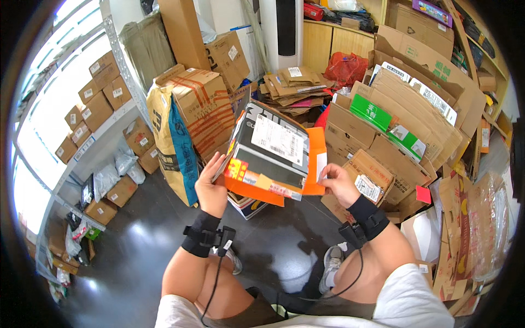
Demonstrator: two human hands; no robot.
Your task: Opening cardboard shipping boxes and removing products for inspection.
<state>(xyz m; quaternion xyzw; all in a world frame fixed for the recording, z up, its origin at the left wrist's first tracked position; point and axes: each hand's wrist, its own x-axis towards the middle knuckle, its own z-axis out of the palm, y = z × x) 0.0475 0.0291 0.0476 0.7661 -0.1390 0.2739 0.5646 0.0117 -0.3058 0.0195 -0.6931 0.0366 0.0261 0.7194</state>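
Note:
My left hand (211, 190) grips the left edge of a black cardboard box (262, 166) with an orange inside, held up in front of me. A white shipping label (279, 139) with writing is stuck on its upper face. Along the near edge runs printed tape, with a red and yellow sticker (236, 169) at its left. The right side has an orange flap (313, 184) folded outward, and my right hand (339, 183) pinches its near corner between thumb and fingers. What lies inside the box is hidden.
Flattened cardboard boxes (418, 110) lean in a large pile on the right. Ahead stand a large taped carton (205, 106) and a yellow and blue sack (176, 156). Metal shelving (102, 123) with parcels lines the left. Dark shiny floor (164, 233) lies below.

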